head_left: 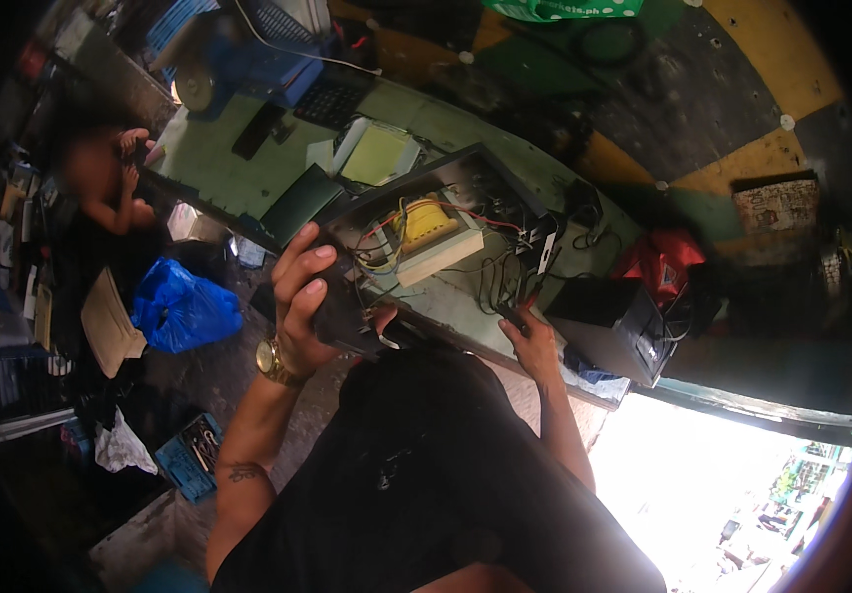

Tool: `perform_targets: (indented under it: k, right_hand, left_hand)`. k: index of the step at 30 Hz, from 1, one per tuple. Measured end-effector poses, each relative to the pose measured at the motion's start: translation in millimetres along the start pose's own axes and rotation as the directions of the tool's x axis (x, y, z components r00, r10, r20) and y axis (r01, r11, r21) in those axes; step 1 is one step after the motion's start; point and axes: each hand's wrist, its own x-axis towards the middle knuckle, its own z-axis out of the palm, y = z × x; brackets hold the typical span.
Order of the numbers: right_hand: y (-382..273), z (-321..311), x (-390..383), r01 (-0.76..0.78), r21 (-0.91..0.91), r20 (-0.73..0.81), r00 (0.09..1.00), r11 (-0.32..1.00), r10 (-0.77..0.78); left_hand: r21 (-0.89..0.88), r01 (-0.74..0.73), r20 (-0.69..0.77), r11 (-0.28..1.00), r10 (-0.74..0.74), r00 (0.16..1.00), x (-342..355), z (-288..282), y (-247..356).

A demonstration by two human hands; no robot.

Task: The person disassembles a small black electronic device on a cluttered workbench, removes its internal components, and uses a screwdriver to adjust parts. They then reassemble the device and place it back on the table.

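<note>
My left hand point(299, 301), with a gold watch on its wrist, grips the left end of an opened black metal case point(342, 308). The case is tilted up at the bench's near edge. Inside sits a transformer point(426, 222) with yellow wrapping and a pale frame, and thin red, yellow and blue wires run around it. Near the case's right end, the fingers of my right hand point(536, 344) are closed on something small and dark. Loops of black cord point(493, 285) hang just beside those fingers, but what they pinch is too dark to name.
The pale green bench point(233, 128) carries an open box with a yellow-green panel point(376, 153) and a blue machine point(263, 74). A black box point(608, 321) stands right of my right hand. Left are a blue plastic bag point(184, 306), a blue toolbox point(189, 457) and another person point(100, 183).
</note>
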Motion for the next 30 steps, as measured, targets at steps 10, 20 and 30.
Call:
perform_targets:
  k: [10, 20, 30]
  right_hand:
    - [12.7, 9.3, 0.2, 0.05, -0.004, -0.02, 0.999, 0.999, -0.05]
    - [24.9, 18.2, -8.8, 0.037, 0.028, -0.012, 0.999, 0.999, -0.037]
    - [20.5, 9.3, -24.8, -0.081, 0.013, -0.02, 0.996, 0.997, 0.081]
  left_hand:
    - [-0.493, 0.658, 0.202, 0.569, -0.661, 0.722, -20.7, 14.6, 17.8]
    - [-0.473, 0.754, 0.532, -0.455, -0.83, -0.168, -165.0, 88.3, 17.3]
    - [-0.629, 0.323, 0.735, -0.707, -0.676, -0.047, -224.1, 129.7, -33.8]
